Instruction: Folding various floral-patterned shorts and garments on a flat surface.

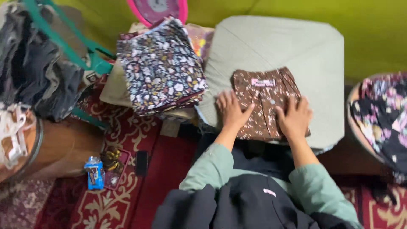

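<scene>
Pressing a folded brown floral garment (265, 101) flat on a pale grey-green padded surface (296, 46), set against a yellow-green wall (373, 29).

Red patterned carpet (114, 199) covers the floor below. One folded stack of dark floral fabrics (161, 65) sits just left of the surface, one heap of dark clothes (38, 63) hangs at far left above a wooden tub (63, 146), and one floral pile (383, 114) lies at the right edge. One small blue packet (94, 171) rests on the carpet. Both hands lie open, palms down, gripping nothing: the left hand (231, 111) on the garment's left edge, the right hand (294, 118) on its lower right corner, the garment between and beneath them.
</scene>
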